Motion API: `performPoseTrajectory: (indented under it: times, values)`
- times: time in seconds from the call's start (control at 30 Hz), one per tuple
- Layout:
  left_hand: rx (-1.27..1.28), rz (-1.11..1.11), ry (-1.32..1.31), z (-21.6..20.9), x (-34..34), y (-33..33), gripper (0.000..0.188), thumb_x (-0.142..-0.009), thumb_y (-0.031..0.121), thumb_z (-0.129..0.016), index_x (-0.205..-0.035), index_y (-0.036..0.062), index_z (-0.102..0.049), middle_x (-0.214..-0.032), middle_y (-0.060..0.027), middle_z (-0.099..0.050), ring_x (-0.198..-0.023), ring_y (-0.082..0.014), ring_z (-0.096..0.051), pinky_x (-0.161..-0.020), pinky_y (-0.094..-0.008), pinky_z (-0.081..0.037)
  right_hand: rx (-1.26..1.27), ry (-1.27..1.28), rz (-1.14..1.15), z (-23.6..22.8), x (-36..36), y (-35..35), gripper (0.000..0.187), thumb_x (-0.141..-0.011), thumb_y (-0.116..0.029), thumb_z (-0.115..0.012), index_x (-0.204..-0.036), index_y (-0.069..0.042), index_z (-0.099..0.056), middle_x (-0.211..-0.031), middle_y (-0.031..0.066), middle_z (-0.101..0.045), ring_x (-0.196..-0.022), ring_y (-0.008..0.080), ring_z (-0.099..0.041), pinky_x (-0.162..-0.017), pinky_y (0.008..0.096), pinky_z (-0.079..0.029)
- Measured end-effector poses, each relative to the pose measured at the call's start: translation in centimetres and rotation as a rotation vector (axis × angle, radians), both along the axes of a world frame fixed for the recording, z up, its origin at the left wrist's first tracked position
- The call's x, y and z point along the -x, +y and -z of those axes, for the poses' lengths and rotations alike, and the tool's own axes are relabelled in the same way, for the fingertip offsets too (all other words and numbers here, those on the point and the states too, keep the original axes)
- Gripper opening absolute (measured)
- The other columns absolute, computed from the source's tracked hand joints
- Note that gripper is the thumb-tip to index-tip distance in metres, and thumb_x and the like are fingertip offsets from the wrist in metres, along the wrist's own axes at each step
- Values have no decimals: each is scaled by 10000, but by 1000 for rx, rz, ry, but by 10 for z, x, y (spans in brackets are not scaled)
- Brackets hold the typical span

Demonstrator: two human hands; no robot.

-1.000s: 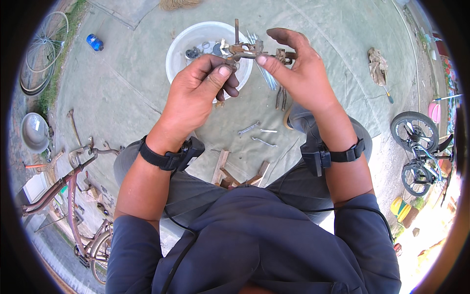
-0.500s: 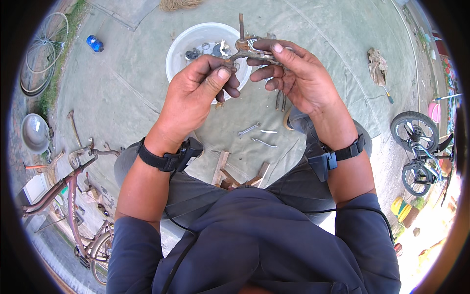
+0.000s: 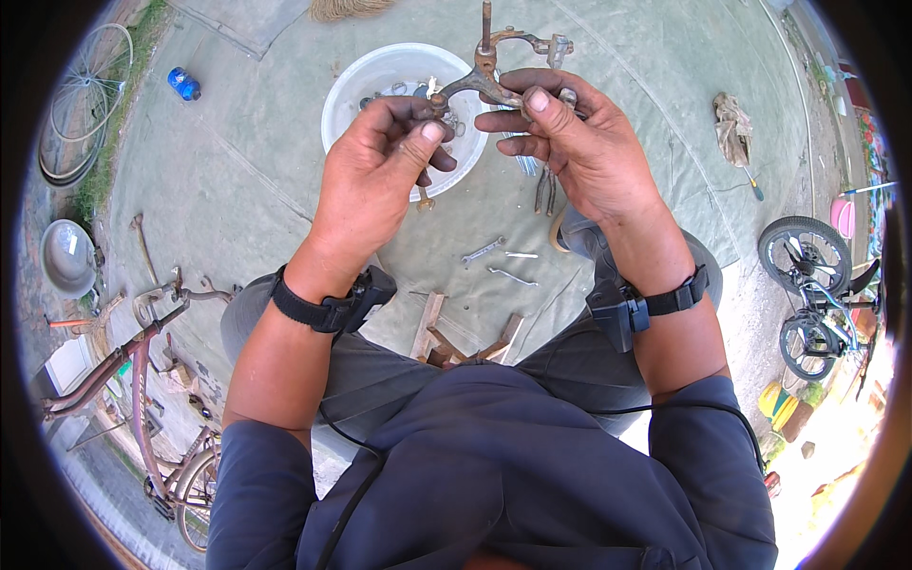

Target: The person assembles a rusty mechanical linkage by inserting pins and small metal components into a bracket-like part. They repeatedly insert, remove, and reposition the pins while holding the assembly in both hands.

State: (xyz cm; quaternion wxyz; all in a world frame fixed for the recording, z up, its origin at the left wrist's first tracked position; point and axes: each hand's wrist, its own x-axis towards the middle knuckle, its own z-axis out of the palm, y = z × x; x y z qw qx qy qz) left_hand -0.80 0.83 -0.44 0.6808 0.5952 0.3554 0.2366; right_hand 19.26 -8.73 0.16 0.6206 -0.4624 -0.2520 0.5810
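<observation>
A rusty bicycle brake caliper (image 3: 494, 68) is held up in front of me by both hands. My left hand (image 3: 380, 166) pinches its left arm between thumb and fingers. My right hand (image 3: 570, 142) grips the right arm, thumb on top. The caliper's bolt points upward and its two curved arms spread left and right. Behind it on the ground stands a white bowl (image 3: 366, 90) with several small metal parts inside, partly hidden by my hands.
Wrenches (image 3: 483, 251) and small tools lie on the grey tarp before my knees, near a small wooden stool (image 3: 456, 337). A rusty bicycle (image 3: 142, 380) lies at left, a small bicycle (image 3: 817, 285) at right. A blue bottle (image 3: 183, 83), loose wheels (image 3: 81, 104) and a rag (image 3: 731, 123) lie around.
Both hands turned the brake caliper so its bolt now stands upright, and my right hand shifted its grip toward the caliper's right arm.
</observation>
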Motion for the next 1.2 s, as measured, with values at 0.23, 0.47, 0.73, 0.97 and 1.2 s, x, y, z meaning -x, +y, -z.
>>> performPoseTrajectory:
  times: [0.23,0.47,0.73,0.97,1.2]
  values:
    - [42,-23,-32,1,0,2,233,-1030,177,-582,-1180,-1,-576,-1002,-72,-704,-802,-123,-669,-655,-251,-493,-25,-77,-19,-1,2,0,412,-1004,-241,-631,-1316,18,-564,-1210,161,-666,-1134,288,-680,-883,338,-559]
    - [35,-36,2,-1,1,4,237,-1037,207,-576,-1161,5,-581,-992,-67,-700,-803,-119,-661,-661,-251,-490,-44,-69,-20,-4,3,-1,370,-937,-118,-705,-1255,40,-602,-1216,134,-659,-1130,248,-672,-897,336,-563]
    - [37,-46,29,0,1,4,247,-1037,213,-579,-1170,5,-588,-987,-62,-697,-804,-118,-658,-674,-253,-487,-34,-135,-56,-4,2,-1,354,-934,-100,-699,-1244,42,-608,-1208,126,-662,-1143,233,-664,-909,324,-553]
    - [43,-45,44,-2,1,4,271,-1031,221,-585,-1189,1,-587,-998,-66,-697,-816,-121,-659,-681,-254,-488,-19,-181,-46,-4,2,-2,319,-928,-80,-689,-1223,29,-635,-1160,105,-684,-1088,187,-665,-900,304,-531]
    - [123,-32,-32,-7,1,4,329,-1026,220,-528,-1250,-20,-548,-1064,-112,-672,-874,-161,-652,-748,-281,-486,-27,-286,-79,1,0,-2,321,-917,-73,-697,-1225,6,-649,-1143,65,-689,-1024,126,-625,-889,276,-509]
